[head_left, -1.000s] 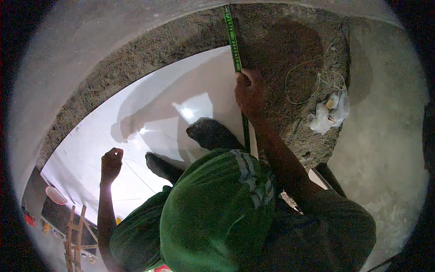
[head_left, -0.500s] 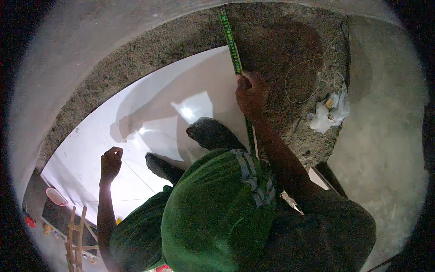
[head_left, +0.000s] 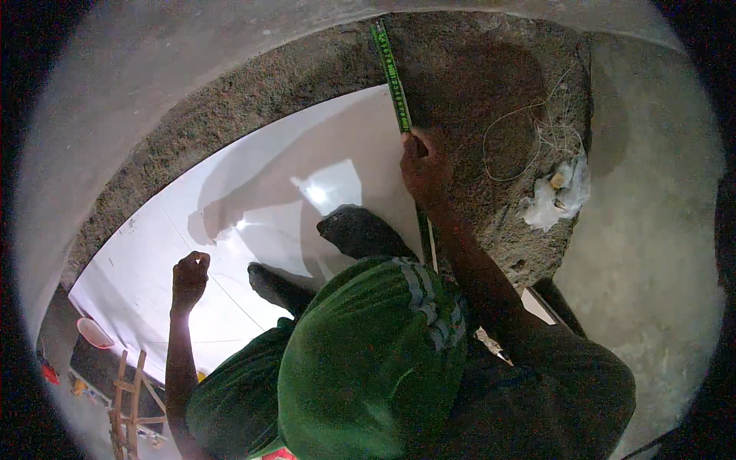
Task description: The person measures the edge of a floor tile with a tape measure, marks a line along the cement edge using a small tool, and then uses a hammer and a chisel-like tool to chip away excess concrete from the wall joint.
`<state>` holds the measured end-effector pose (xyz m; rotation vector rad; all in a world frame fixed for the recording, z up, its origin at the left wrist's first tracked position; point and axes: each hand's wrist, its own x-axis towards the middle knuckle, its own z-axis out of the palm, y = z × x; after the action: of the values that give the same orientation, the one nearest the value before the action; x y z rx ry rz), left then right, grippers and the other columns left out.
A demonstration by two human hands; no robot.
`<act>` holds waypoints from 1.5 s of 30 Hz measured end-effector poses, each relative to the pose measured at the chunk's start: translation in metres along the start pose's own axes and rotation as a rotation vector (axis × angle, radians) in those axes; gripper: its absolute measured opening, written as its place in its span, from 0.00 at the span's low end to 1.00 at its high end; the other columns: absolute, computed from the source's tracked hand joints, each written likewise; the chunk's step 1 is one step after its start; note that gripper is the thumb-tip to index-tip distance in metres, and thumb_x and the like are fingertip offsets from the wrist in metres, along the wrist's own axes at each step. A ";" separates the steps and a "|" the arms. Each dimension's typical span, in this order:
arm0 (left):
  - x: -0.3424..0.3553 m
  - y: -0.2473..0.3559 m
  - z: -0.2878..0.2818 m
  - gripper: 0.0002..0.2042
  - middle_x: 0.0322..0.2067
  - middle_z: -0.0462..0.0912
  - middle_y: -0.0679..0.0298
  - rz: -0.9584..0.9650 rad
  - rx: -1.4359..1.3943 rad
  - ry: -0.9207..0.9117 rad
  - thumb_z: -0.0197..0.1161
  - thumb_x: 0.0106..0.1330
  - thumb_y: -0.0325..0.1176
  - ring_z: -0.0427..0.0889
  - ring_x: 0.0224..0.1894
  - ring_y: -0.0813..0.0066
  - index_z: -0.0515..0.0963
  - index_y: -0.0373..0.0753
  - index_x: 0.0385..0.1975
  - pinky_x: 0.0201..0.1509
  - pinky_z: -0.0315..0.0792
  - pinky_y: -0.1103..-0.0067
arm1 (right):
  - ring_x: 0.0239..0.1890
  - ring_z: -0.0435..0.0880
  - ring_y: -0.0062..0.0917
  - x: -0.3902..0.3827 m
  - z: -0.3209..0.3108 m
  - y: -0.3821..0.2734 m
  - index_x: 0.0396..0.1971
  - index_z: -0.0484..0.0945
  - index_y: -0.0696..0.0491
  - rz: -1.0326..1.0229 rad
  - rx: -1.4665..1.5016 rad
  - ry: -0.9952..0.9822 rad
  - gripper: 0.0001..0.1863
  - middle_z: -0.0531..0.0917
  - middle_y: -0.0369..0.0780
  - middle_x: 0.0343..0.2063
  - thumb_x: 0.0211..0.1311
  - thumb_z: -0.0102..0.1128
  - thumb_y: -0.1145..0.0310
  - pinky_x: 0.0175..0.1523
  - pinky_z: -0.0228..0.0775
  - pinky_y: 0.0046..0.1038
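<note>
My right hand (head_left: 424, 170) is closed on a green tape measure (head_left: 392, 77), fingers and thumb around its blade. The blade lies across the rough strip and reaches the far wall; a dark length continues below the hand, alongside the tile edge. Over the pale, shiny tiles (head_left: 146, 268), my left hand (head_left: 190, 280) is raised with its fingers curled into a pinch. Whether anything small sits between those fingertips cannot be made out. Both my feet, in dark coverings, stand on the tiles between the hands.
Rough grey mortar (head_left: 230, 100) borders the tiles along the wall (head_left: 153, 61). To the right lie a crumpled clear plastic bag (head_left: 558, 195) and a loop of thin string (head_left: 497, 126). At lower left are a wooden ladder (head_left: 126, 406) and a pinkish-white basin (head_left: 94, 333).
The view has shifted slightly, so the scene sits a little lower. Both hands hold nearly the same positions, and the tape still reaches the wall.
</note>
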<state>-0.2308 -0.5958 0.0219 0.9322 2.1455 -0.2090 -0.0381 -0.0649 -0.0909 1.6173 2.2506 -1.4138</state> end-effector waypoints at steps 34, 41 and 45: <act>0.010 0.003 -0.004 0.08 0.38 0.84 0.53 -0.073 -0.131 0.018 0.57 0.62 0.21 0.85 0.34 0.54 0.80 0.38 0.39 0.37 0.76 0.63 | 0.32 0.86 0.36 0.004 -0.005 -0.014 0.38 0.85 0.55 -0.346 -0.141 0.201 0.10 0.84 0.44 0.31 0.63 0.68 0.64 0.41 0.80 0.38; 0.010 0.001 -0.004 0.08 0.36 0.83 0.58 0.066 -0.037 0.062 0.58 0.62 0.22 0.85 0.33 0.57 0.78 0.40 0.39 0.36 0.76 0.63 | 0.32 0.86 0.34 0.008 -0.003 -0.009 0.41 0.84 0.54 -0.483 -0.149 0.290 0.11 0.84 0.43 0.31 0.63 0.69 0.64 0.42 0.80 0.37; 0.007 -0.005 0.006 0.10 0.36 0.81 0.60 -0.024 -0.193 0.072 0.58 0.62 0.22 0.84 0.33 0.59 0.77 0.42 0.42 0.35 0.75 0.62 | 0.34 0.86 0.34 0.011 -0.005 0.002 0.41 0.84 0.55 -0.405 -0.156 0.161 0.12 0.84 0.43 0.33 0.65 0.68 0.62 0.42 0.80 0.37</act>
<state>-0.2335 -0.5979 0.0114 0.8138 2.1983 0.0211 -0.0393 -0.0530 -0.0944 1.3238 2.8244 -1.1640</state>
